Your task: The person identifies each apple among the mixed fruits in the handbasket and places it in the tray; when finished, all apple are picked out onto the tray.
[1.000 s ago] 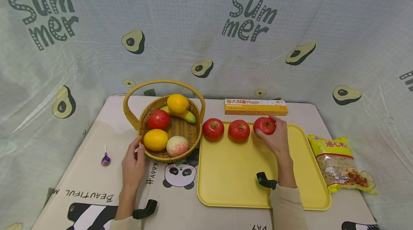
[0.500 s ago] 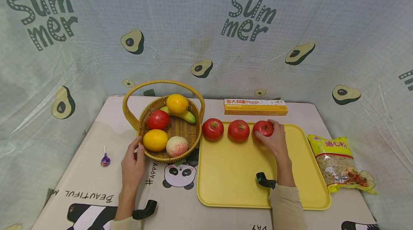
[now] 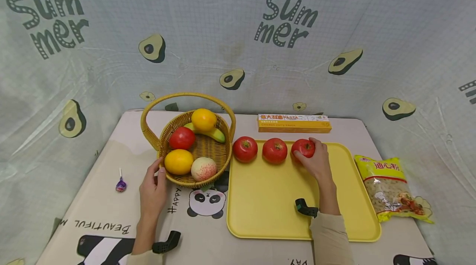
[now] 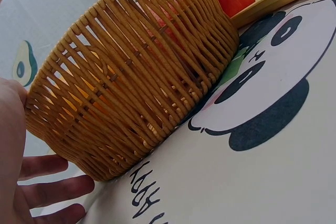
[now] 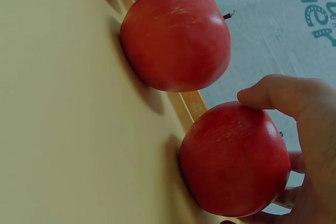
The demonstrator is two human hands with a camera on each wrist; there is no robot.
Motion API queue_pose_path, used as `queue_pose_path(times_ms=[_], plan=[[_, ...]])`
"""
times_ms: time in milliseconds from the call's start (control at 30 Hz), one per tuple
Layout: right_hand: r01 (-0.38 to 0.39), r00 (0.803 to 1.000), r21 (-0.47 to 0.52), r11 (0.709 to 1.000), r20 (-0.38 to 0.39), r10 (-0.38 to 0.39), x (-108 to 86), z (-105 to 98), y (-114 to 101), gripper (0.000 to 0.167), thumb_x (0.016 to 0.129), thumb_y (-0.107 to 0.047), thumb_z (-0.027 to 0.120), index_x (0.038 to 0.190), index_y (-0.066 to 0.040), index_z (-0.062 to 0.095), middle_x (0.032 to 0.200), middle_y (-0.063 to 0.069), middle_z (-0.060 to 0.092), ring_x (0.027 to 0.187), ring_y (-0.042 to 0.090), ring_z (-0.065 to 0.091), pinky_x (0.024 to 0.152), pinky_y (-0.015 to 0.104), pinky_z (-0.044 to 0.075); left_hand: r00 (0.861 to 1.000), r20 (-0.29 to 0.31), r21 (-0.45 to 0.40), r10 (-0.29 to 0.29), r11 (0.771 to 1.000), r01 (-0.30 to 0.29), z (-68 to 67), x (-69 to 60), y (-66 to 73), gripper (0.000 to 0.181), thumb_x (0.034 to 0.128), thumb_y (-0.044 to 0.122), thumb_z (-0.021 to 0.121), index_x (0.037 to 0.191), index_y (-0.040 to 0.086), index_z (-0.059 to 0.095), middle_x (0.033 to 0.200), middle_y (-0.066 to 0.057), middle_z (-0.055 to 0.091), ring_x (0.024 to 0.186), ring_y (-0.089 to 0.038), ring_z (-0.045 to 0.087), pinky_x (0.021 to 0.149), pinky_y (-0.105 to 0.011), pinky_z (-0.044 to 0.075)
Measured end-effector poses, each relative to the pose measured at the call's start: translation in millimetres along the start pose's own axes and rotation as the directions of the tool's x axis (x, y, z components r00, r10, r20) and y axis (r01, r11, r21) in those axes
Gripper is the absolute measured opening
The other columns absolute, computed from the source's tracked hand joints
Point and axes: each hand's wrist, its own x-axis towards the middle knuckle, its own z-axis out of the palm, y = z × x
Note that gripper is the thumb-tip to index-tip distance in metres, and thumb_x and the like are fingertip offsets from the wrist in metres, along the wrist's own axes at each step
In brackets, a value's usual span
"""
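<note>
My right hand point(image 3: 317, 161) holds the rightmost red apple point(image 3: 303, 148) on the yellow tray point(image 3: 275, 199); in the right wrist view the thumb lies on top of this apple point(image 5: 234, 159) and the fingers reach round its far side. To its left stand two more red apples, a middle apple point(image 3: 274, 150) and a left apple point(image 3: 245, 149). My left hand point(image 3: 153, 186) touches the near left side of a wicker basket point(image 3: 223, 162). In the left wrist view its fingers point(image 4: 58, 191) are extended and spread beside the wicker wall.
Inside the basket lie a red fruit point(image 3: 182, 138), a yellow fruit point(image 3: 179, 162), an orange-yellow fruit point(image 3: 203, 119), a banana point(image 3: 215, 134) and a peach point(image 3: 204, 169). Behind the tray is a pasta box point(image 3: 294, 124), with a pasta bag point(image 3: 390, 188) at right. A lollipop point(image 3: 120, 184) lies left.
The right hand has lowered slightly with the apple, which came a little nearer and left, then stayed almost still. The left hand keeps its place at the basket.
</note>
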Motion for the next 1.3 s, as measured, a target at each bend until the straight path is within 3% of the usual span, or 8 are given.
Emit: queue_pose_path(times_ms=[267, 567, 867, 1300], plan=[[0.014, 0.999, 0.013, 1.0, -0.04, -0.014, -5.1, -6, -8, 0.086, 0.089, -0.047, 0.067, 0.155, -0.007, 0.028, 0.154, 0.024, 0.03, 0.138, 0.042, 0.033, 0.106, 0.061, 0.045, 1.0, 0.003, 0.003, -0.009, 1.0, 0.009, 0.2, 0.1, -1.0, 0.045, 0.1077, 0.034, 0.04, 0.15, 0.021, 0.047, 0.151, -0.008, 0.052, 0.129, -0.025, 0.055, 0.089, 0.005, 0.031], [0.101, 0.989, 0.045, 0.994, -0.11, -0.095, -11.6, -14, -19, 0.084, 0.09, -0.049, 0.066, 0.155, -0.008, 0.031, 0.155, 0.022, 0.03, 0.139, 0.04, 0.032, 0.113, 0.064, 0.035, 1.0, -0.001, -0.01, -0.001, 1.0, 0.001, 0.7, -0.2, -0.2, 0.044, 0.1078, 0.032, 0.04, 0.15, 0.02, 0.047, 0.149, -0.01, 0.053, 0.123, -0.026, 0.057, 0.088, 0.005, 0.032], [0.147, 0.979, 0.065, 0.987, -0.153, -0.135, -16.8, -18, -36, 0.081, 0.089, -0.047, 0.068, 0.154, -0.012, 0.033, 0.152, 0.02, 0.033, 0.138, 0.037, 0.033, 0.111, 0.063, 0.037, 1.0, 0.0, 0.004, -0.006, 1.0, 0.006, 0.0, -0.9, -0.4, 0.045, 0.1077, 0.034, 0.04, 0.15, 0.021, 0.047, 0.15, -0.01, 0.052, 0.128, -0.027, 0.055, 0.089, 0.005, 0.031], [0.296, 0.943, 0.103, 0.95, -0.187, -0.274, -24.2, -13, -72, 0.076, 0.088, -0.034, 0.072, 0.151, -0.01, 0.038, 0.151, 0.017, 0.038, 0.133, 0.037, 0.04, 0.107, 0.058, 0.041, 1.0, -0.003, 0.003, -0.001, 1.0, 0.001, -0.3, -0.9, 0.2, 0.044, 0.1078, 0.033, 0.04, 0.15, 0.02, 0.047, 0.15, -0.01, 0.052, 0.129, -0.027, 0.055, 0.089, 0.005, 0.031]])
